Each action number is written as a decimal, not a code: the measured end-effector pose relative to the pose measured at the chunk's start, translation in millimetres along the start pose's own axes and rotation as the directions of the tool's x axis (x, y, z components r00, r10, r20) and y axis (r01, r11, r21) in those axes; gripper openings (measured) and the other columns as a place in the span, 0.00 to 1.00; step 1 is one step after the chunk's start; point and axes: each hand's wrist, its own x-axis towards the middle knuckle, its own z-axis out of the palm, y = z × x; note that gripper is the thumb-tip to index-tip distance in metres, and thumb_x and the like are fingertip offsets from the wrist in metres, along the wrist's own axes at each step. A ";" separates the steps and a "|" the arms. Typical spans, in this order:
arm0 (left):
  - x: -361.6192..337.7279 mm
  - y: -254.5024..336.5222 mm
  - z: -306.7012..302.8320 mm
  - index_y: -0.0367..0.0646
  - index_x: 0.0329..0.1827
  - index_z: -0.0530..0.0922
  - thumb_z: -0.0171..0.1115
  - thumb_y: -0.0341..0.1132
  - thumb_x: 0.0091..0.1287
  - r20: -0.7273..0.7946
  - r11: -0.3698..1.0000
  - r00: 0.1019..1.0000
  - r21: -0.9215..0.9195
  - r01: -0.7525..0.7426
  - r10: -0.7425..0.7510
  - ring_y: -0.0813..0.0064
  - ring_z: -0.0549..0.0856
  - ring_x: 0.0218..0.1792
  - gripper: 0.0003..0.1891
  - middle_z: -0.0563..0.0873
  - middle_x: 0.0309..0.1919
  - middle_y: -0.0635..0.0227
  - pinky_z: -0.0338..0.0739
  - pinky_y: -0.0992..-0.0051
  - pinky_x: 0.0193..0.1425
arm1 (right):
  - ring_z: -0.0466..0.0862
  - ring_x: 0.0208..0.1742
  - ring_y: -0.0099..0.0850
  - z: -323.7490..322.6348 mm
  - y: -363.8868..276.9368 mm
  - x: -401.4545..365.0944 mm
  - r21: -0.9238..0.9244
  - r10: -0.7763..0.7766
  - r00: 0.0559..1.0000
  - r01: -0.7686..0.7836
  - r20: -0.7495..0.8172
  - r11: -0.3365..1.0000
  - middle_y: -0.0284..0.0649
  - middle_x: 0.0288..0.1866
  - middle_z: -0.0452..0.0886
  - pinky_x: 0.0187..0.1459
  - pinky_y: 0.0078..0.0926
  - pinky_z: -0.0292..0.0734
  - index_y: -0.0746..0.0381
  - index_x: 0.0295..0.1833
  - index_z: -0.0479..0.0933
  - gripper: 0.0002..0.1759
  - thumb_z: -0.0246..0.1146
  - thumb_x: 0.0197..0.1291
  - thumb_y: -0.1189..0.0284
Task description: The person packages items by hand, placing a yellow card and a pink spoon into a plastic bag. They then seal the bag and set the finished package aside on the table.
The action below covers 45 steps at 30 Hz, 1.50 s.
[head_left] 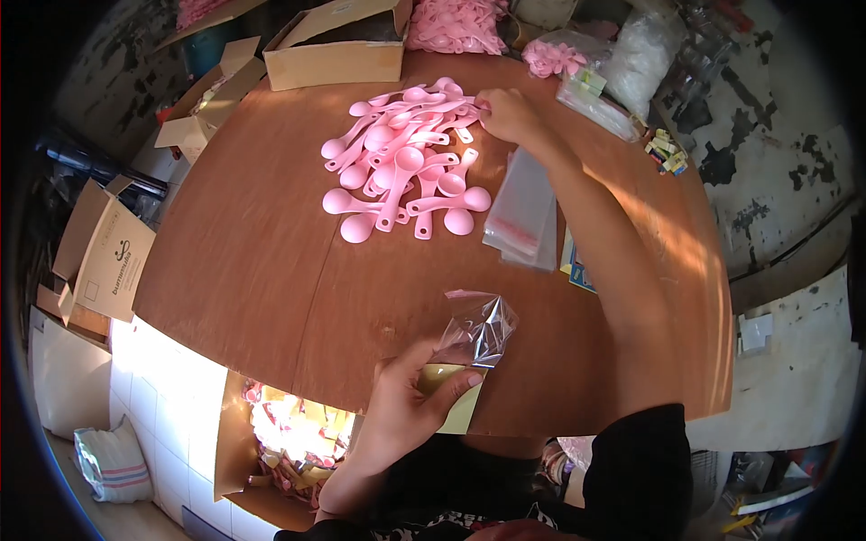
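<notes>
Near the front edge of the table, my left hand [410, 397] pinches a clear plastic bag [490, 329] with a pale yellow card [463, 413] at its lower part. The bag's upper end points away from me and catches the light. My right arm stretches across the table to a heap of pink plastic spoons [397, 162]. At the heap's far right edge, my right hand [510, 115] has its fingers closed on the end of a pink spoon [478, 106]. A stack of flat clear bags [523, 212] lies below my right forearm.
Cardboard boxes [338, 59] stand at the table's far edge and on the left. Bags of pink spoons [458, 25] sit at the back. Small yellow packets [666, 151] lie at the right edge. An open box of wrapped items [302, 433] is below the front edge.
</notes>
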 end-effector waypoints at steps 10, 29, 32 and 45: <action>0.6 -3.9 0.7 0.33 0.60 0.75 0.70 0.20 0.61 -0.001 1.000 1.000 -0.004 -0.024 0.024 0.78 0.86 0.46 0.23 0.88 0.43 0.61 0.80 0.78 0.52 | 0.85 0.49 0.48 12.0 3.5 14.9 -0.096 0.032 0.999 -0.031 0.013 0.995 0.52 0.46 0.86 0.53 0.41 0.80 0.64 0.46 0.84 0.16 0.66 0.49 0.77; -1.9 -8.6 5.2 0.34 0.63 0.73 0.68 0.18 0.62 -0.049 0.996 0.996 -0.058 -0.072 0.070 0.80 0.84 0.47 0.25 0.86 0.45 0.64 0.79 0.80 0.51 | 0.86 0.51 0.42 -31.0 -6.5 -49.1 0.152 0.172 0.984 -0.162 -0.056 0.975 0.49 0.46 0.86 0.51 0.37 0.81 0.64 0.46 0.83 0.19 0.71 0.47 0.68; -3.0 -7.1 7.9 0.34 0.63 0.73 0.68 0.19 0.62 -0.065 0.995 0.996 -0.071 -0.071 0.067 0.81 0.84 0.46 0.25 0.86 0.45 0.65 0.79 0.80 0.50 | 0.86 0.44 0.35 -59.0 -22.5 -87.0 0.420 0.162 0.987 -0.142 -0.014 0.896 0.45 0.40 0.86 0.45 0.30 0.80 0.64 0.55 0.78 0.26 0.72 0.47 0.70; 13.5 27.5 50.6 0.36 0.56 0.79 0.74 0.25 0.58 0.033 0.969 0.980 0.148 -0.198 0.195 0.78 0.87 0.43 0.22 0.90 0.39 0.62 0.80 0.76 0.49 | 0.84 0.47 0.26 -133.2 -105.4 -294.6 0.835 0.356 0.770 0.396 -0.529 0.383 0.45 0.48 0.83 0.48 0.23 0.81 0.60 0.71 0.58 0.34 0.62 0.63 0.86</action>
